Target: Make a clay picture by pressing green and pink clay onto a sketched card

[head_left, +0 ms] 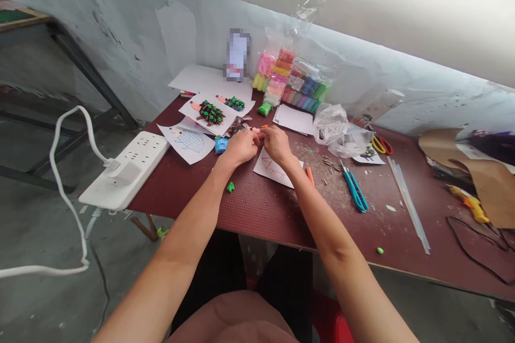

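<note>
Left hand (244, 144) and right hand (276, 142), fingers curled, are held close together near a red line drawing (275, 169); whether anything is grasped cannot be discerned. Blue packet (221, 145) is seen leftward.

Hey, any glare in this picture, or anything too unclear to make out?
Head view: glare washes out the upper right corner; coarse pixel blocks cover the phone; the clear plastic bag catches bright highlights; detail between the left hand and right hand is too small to make out.
</note>
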The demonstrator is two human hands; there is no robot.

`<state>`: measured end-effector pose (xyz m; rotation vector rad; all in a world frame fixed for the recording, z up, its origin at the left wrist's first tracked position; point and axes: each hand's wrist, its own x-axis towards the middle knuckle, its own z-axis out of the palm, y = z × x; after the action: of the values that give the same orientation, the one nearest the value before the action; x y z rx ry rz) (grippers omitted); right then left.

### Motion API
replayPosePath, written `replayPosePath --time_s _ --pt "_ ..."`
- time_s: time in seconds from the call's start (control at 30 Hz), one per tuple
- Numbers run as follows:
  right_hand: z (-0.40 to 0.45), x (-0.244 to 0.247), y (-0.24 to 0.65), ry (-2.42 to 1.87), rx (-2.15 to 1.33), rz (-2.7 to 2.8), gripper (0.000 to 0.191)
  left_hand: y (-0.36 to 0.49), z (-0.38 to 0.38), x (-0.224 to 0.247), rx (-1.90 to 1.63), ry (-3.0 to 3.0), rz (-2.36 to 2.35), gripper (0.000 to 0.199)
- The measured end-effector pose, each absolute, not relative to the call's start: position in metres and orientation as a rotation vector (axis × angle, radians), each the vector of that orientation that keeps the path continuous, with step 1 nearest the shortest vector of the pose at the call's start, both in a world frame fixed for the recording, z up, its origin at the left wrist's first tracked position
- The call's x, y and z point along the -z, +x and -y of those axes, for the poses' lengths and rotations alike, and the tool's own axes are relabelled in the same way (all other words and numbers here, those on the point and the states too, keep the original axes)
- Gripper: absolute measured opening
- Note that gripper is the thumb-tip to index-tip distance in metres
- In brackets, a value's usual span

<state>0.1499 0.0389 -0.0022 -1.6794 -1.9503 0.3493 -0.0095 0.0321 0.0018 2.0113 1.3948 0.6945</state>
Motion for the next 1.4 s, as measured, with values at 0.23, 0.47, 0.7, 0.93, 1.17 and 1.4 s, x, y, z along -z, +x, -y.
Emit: replayPosePath --time_s 0.23,0.47,0.7,0.93,1.17,1.4 --pt "-0.025 -0.011 0.167 -1.454 -0.436 1.703 0.022 -0.009 -0.027 -0.008 -0.860 1.877 -1.428 0.017" --pt "0.004 -0.016 0.180 -1.374 -0.799 1.495 0.018 -0.006 -0.025 -0.029 -0.799 1.176 -0.953 0.016" --pt "0.018 -0.018 0.167 -1.313 -0.654 1.737 0.016 -0.002 -0.015 -0.033 -0.656 1.082 -0.799 0.029" --pt "0.019 -0.015 0.164 -1.245 -0.761 1.653 0.030 0.000 -0.013 -0.035 -0.693 1.101 -0.718 0.029" --pt "0.020 -0.020 0.167 -1.203 -0.944 1.422 0.049 -0.009 -0.022 -0.030 -0.752 1.159 -0.831 0.018" --pt "0.020 -0.021 0.174 -1.198 -0.940 1.394 0.046 -0.007 -0.023 -0.025 -0.800 1.288 -0.818 0.019"
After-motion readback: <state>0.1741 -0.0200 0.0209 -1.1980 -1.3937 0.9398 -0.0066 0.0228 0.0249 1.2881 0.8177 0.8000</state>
